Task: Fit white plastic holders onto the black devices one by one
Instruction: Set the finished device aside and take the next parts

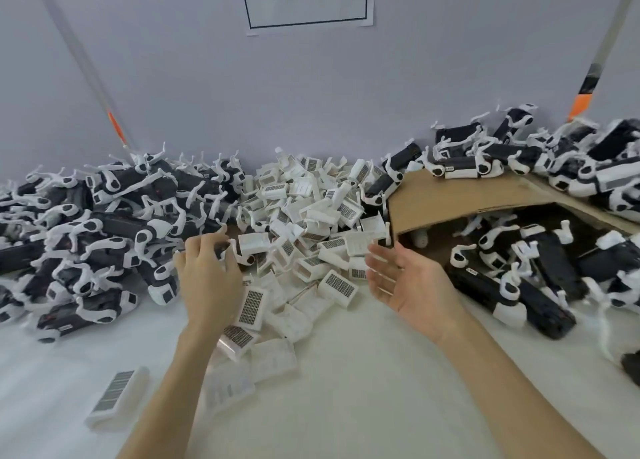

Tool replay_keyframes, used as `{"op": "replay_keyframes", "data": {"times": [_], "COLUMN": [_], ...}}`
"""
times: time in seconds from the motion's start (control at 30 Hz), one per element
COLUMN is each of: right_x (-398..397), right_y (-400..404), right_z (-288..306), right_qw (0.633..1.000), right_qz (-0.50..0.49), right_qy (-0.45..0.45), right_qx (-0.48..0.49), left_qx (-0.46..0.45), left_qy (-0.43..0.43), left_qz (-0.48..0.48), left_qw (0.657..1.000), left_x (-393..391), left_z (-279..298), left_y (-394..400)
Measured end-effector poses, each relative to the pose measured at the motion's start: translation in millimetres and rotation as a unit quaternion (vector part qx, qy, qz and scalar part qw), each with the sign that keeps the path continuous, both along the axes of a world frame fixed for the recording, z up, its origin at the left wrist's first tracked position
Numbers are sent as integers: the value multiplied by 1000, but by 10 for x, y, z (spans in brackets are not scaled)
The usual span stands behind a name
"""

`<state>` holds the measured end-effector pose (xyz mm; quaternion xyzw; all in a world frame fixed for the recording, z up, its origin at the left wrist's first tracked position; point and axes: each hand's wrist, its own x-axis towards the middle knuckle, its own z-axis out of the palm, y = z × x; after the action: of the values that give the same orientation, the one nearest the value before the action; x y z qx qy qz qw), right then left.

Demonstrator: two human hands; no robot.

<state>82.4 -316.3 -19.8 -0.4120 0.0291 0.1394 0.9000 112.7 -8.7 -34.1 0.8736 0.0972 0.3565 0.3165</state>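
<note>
- Over the near edge of the middle heap, the left hand (209, 278) was seen from the back, fingers curled down at the far end around sth small and dark at its fingertips; couldn't tell what that was, or whether it was truly gripped.
- Right hand (405, 285) was apart from the left, palm turned inward/up, fingers straight and spread, holding nothing, touching nothing.
- White plastic holders (311, 209) lay in a loose heap between and beyond the two hands, reaching back to the wall; many showed a gridded label panel.
- More holders trailed toward the person under and beside the left forearm; one holder w/ barcode label (116, 394) lay alone, well left of that forearm.
- Just left of the left hand's fingers, and spreading far left: big pile of black devices w/ white holders fitted (104, 223), white arms sticking up.
- Right of the right hand: second pile of black devices (526, 278), also w/ white parts on them, partly under a bent cardboard flap (457, 198).
- Further black-and-white units (485, 157) sat on top of the cardboard, beyond the right hand, against the wall.
- White tabletop (346, 389) ran under both forearms.
- Beyond the heap, above both hands: pale wall w/ a paper sign (308, 1), dark characters in a frame, top cut off.
- Slanted poles w/ orange tape (112, 122) leaned on the wall at far left and far right.
</note>
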Motion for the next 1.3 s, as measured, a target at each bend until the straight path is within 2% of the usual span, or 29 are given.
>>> {"op": "replay_keyframes", "data": {"times": [0.03, 0.1, 0.23, 0.33, 0.4, 0.63, 0.8, 0.83, 0.93, 1.0, 1.07, 1.13, 1.23, 1.3], "right_x": [-7, -20, -40, -72, -91, -117, -119, -117, -115, -112, -117, -129, -149, -162], "right_y": [23, 63, 123, 140, 147, 155, 153, 149, 152, 155, 152, 150, 151, 147], "right_z": [-7, -19, -36, -34, -24, -19, -31, -36, -47, -50, -31, -1, 31, 38], "right_qw": [1000, 1000, 1000, 1000, 1000, 999, 999, 999, 999, 999, 999, 999, 997, 995], "right_qz": [0, 0, 5, 3, -1, -1, 2, 3, 5, 7, 19, 39, 32, 31], "right_qy": [3, 8, 6, -2, -4, -5, -1, -1, -4, -2, -4, -19, -62, -96], "right_qx": [1, -1, -14, -28, -31, -34, -34, -35, -38, -39, -31, -4, 29, 20], "left_qx": [52, 81, -5, -63, -66, -87, -207, -195, -85, -34, -33, -84, -168, -179], "left_qy": [19, 46, 96, 146, 150, 63, 5, -5, -79, -143, -187, -181, -106, -71], "left_qz": [9, -12, -77, -82, -77, -112, -76, -69, -72, -95, -134, -204, -305, -350], "left_qw": [998, 996, 992, 984, 984, 988, 975, 978, 991, 985, 973, 958, 931, 917], "left_x": [20, 32, 43, 28, 39, 25, 26, 17, -43, -106, -172, -242, -335, -394], "left_z": [-51, -102, -78, -72, -61, -8, 40, 58, 152, 243, 325, 363, 321, 274], "left_y": [71, 154, 177, 157, 159, 128, 141, 148, 108, 17, -116, -290, -561, -712]}}
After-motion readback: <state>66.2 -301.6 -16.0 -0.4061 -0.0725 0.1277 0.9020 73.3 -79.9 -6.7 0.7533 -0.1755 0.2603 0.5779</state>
